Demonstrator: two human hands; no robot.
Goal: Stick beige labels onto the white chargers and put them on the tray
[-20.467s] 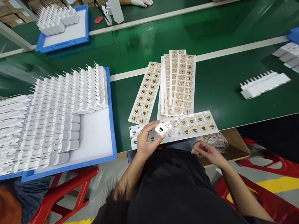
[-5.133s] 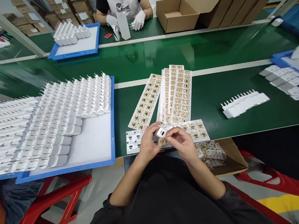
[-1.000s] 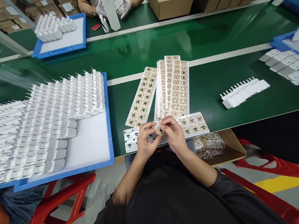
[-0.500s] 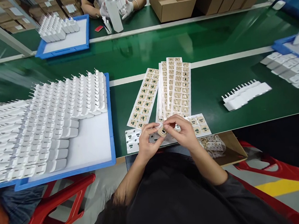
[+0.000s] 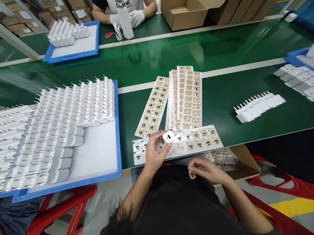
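Note:
My left hand [image 5: 154,152] grips a small white charger plug [image 5: 168,137] over the near edge of the green belt, its port face turned up. My right hand [image 5: 206,169] is down by my lap, below the table edge, pinching a small tan sticker backing [image 5: 191,175]. A partly used sticker sheet [image 5: 202,141] lies crosswise just beyond the plug. Further sticker sheets [image 5: 184,97] are fanned out behind it.
A blue tray [image 5: 117,135] packed with rows of white chargers sits at the left. A row of finished chargers [image 5: 259,105] lies at the right, more by a blue tray [image 5: 295,61]. A cardboard box [image 5: 244,157] of peeled backings sits under the edge. A gloved co-worker [image 5: 138,15] works across the belt.
My right hand has left the plug and dropped toward my lap with the tan backing. The left hand still holds the plug, now showing its bare white face.

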